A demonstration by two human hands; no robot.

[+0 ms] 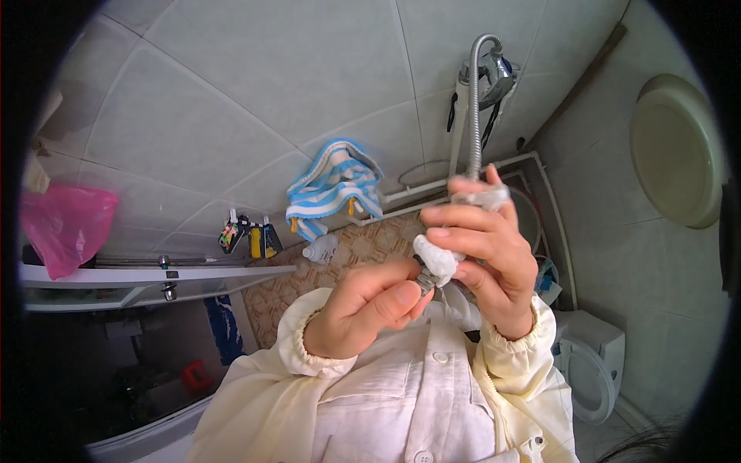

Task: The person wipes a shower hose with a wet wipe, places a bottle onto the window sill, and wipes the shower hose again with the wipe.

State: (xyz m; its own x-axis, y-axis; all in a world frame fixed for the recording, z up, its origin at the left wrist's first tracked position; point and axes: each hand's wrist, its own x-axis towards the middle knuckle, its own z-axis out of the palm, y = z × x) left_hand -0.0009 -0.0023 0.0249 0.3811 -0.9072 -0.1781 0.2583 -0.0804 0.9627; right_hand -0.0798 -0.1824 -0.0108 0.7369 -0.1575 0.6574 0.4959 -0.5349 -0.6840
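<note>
My left hand [369, 305] is closed, its thumb and fingers pinching the ribbed metal end [425, 281] of what looks like a hose. My right hand [494, 251] presses a crumpled white cloth or tissue [438, 259] around the tip of that end, thumb below and fingers above. More of the whitish wad [485, 198] shows between its upper fingers. A flexible metal shower hose [475, 116] runs down from the wall mixer tap [494, 79] and passes behind my right hand. Whether it joins the piece in my left hand is hidden.
A blue-and-white striped towel [336, 185] hangs at the tiled wall above a plastic bottle [321, 249]. White pipes [554, 202] line the corner. To the right are a toilet [590, 378] and an oval basin-like panel [675, 150]; to the left, a pink bag [69, 224] and a white-framed shelf [224, 275].
</note>
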